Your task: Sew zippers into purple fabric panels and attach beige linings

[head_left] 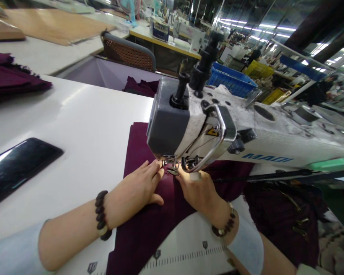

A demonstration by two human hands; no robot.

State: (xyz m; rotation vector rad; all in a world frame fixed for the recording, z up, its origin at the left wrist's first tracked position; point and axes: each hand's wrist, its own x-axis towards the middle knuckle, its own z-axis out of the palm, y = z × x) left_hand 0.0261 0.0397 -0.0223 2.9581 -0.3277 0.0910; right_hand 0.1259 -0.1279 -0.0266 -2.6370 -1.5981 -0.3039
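Observation:
Dark maroon fabric [149, 233] lies flat on the white sewing table, its upper part under the head of a sewing machine [174, 126]. My left hand [134, 187] rests on the fabric with fingers stretched out and thumb apart, fingertips beside the lit needle area. Close by on the right, my right hand [199, 189] is closed, partly hidden by the machine's metal guard. Pointed metal blades, seemingly thread snips [172, 172], stick out from its fingers toward the left fingertips. A pale band [195, 176] sits on one right finger.
A dark phone [23, 168] lies on the table at left, with folded maroon fabric [14, 78] behind it. More maroon pieces with metal zip parts [289, 221] lie at right. A black cord-like strip [263, 177] runs along the machine arm. A blue crate [232, 80] stands behind.

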